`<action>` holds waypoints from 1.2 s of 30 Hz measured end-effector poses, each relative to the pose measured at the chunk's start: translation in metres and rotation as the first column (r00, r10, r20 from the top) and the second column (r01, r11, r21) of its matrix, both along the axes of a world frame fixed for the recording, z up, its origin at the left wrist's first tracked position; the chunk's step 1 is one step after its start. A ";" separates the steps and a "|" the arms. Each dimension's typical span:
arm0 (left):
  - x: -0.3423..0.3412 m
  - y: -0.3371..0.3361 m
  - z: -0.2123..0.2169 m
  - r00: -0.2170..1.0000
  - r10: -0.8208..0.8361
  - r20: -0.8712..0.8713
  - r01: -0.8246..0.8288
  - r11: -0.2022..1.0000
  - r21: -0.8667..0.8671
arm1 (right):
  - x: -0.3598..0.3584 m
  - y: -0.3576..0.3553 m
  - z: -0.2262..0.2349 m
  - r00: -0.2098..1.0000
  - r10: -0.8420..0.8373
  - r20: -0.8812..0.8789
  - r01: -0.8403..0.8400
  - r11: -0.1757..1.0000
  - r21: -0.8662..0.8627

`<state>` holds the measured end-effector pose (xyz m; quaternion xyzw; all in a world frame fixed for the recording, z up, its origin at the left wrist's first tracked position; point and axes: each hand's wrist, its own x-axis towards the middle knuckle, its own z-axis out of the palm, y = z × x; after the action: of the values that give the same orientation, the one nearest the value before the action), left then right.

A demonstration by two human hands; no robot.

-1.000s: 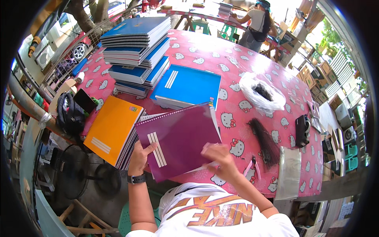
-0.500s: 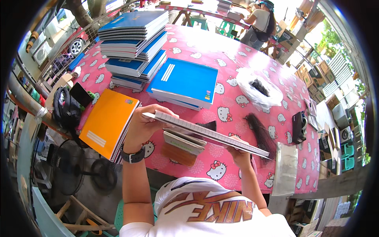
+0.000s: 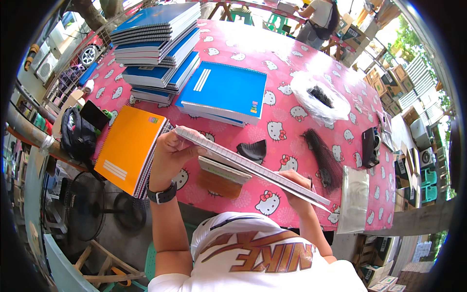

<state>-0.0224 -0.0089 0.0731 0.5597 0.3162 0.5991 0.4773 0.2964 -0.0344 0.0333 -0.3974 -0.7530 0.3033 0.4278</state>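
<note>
Both my hands hold a thin notebook (image 3: 253,165) above the table's near side. It is tilted up nearly edge-on, so mostly its long pale edge shows, slanting down to the right. My left hand (image 3: 169,148), with a dark watch on the wrist, grips the upper left end. My right hand (image 3: 295,189) is closed round the part near the lower right end. Beneath the notebook lie a brown wooden block (image 3: 221,184) with a greyish pad against it and a black curved piece (image 3: 253,151). An orange spiral notebook (image 3: 129,151) tops a small pile beside my left hand.
Blue notebooks (image 3: 224,90) lie stacked ahead, with a taller stack (image 3: 155,22) behind them at left. Toward the right are a black mesh-like bundle (image 3: 323,163), clear plastic sleeves (image 3: 352,199), a white plastic bag (image 3: 316,109) and a black pouch (image 3: 369,148). A person (image 3: 318,22) stands beyond the table.
The held notebook's right end has come a little nearer to me, off the black mesh-like bundle. More of the black curved piece shows. The view has shifted slightly; both hands keep their hold.
</note>
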 end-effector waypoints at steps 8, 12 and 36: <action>-0.003 0.011 -0.029 0.990 0.041 -0.138 -0.065 0.982 -0.178 | -0.003 -0.001 -0.039 0.997 -0.072 -0.023 0.066 0.978 -0.196; -0.040 0.002 -0.108 0.930 0.348 0.116 -0.324 0.928 -0.187 | 0.004 0.011 -0.041 0.978 0.002 0.207 0.018 0.995 -0.097; 0.131 -0.045 -0.004 0.431 0.625 -0.651 -0.261 0.777 0.573 | 0.154 0.112 -0.105 0.462 -0.603 0.651 0.581 0.760 0.291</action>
<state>0.1091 -0.0535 0.0693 0.7455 0.5119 0.4262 -0.0250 0.4507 0.0772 -0.0720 -0.7118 -0.6755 -0.0527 0.1852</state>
